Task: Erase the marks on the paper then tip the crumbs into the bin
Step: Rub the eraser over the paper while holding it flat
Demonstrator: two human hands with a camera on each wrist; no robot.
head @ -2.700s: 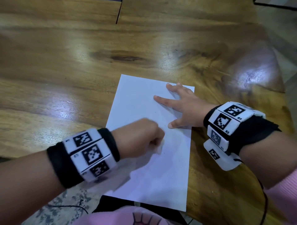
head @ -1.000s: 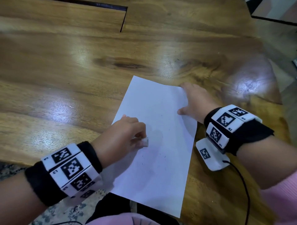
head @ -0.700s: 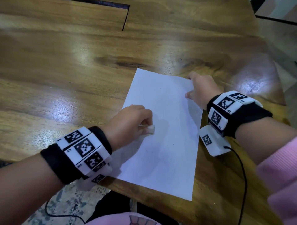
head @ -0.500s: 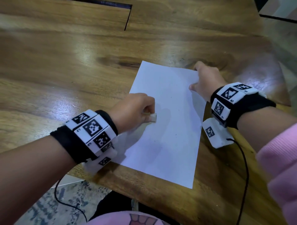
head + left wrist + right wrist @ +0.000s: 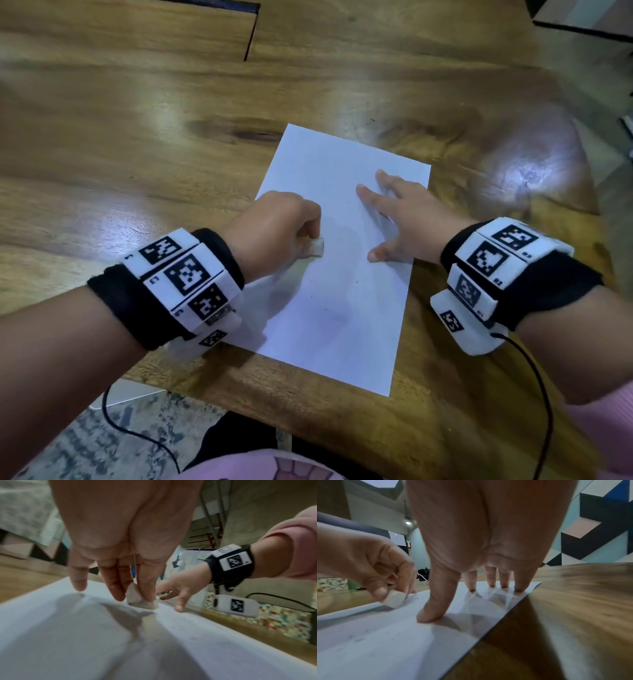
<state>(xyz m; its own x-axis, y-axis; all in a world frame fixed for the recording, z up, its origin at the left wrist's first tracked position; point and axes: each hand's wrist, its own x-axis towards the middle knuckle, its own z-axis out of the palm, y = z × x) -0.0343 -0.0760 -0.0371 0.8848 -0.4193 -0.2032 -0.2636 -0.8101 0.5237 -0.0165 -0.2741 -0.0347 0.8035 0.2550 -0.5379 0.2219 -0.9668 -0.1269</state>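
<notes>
A white sheet of paper (image 5: 342, 284) lies on the wooden table (image 5: 137, 144), with small dark crumbs and faint marks scattered over its middle. My left hand (image 5: 277, 229) pinches a small white eraser (image 5: 317, 247) between thumb and fingers, and the eraser (image 5: 140, 600) rests on the paper (image 5: 85, 635) near its left edge. My right hand (image 5: 407, 219) lies spread flat on the sheet's right side. Its fingertips (image 5: 518, 589) and thumb press the paper (image 5: 376, 642) down close to the right edge. The eraser (image 5: 393, 600) shows at left in the right wrist view.
The table's near edge (image 5: 308, 411) runs just below the paper, with patterned floor (image 5: 85, 445) beneath. A black cable (image 5: 537, 394) hangs from the right wrist band. A dark seam (image 5: 251, 37) cuts the tabletop at the far end. No bin is in view.
My right hand has let go of the sheet's far right corner and now lies flat with spread fingers on its right side. The paper has turned and slid. My left hand keeps the eraser.
</notes>
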